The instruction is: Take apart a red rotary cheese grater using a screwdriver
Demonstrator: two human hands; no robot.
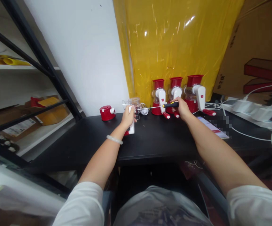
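My left hand [127, 118] is closed around a white crank handle [132, 128], whose red grip points down toward the black table. A screwdriver [170, 105] with a black and yellow handle is gripped in my right hand [182, 108]. Its metal shaft runs left, and the tip reaches the crank handle by my left fingers; exact contact is hidden. Just behind my left hand stands a clear plastic housing [134, 101], with a white knob-like part [144, 111] beside it. Farther left sits a round red base [107, 113] with a small white knob.
Three red and white rotary graters [158, 98] stand along the yellow sheet [173, 37]. A phone [212, 127] lies right of my right forearm. Beyond it are a power strip [251, 113] and loose white cables. A black-framed shelf [42, 133] borders the left side.
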